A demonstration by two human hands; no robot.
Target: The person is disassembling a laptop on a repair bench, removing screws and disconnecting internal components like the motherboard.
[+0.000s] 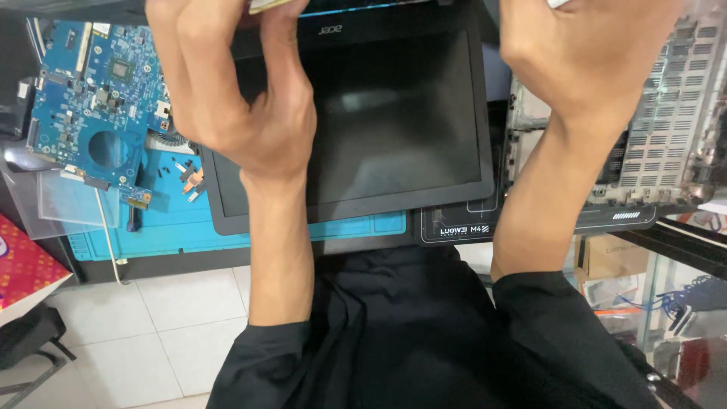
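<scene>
Surface: blue repair mat, laptop screen panel, blue motherboard.
Floor: white tiles.
Left hand, right hand: fingers curled at the panel's top edge; grip cropped, cannot tell.

Electronics repair workshop, bare blue circuit board left of the hands, blue repair mat beneath, stripped laptop chassis right

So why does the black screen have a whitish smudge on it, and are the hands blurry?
In the head view, the laptop screen mirrors a soft pale patch of light near its middle: glare, not dirt. The left hand and right hand sit very near the camera, look big and a bit soft, and are cut off at the top edge. The blue circuit board looks sharper.
</scene>
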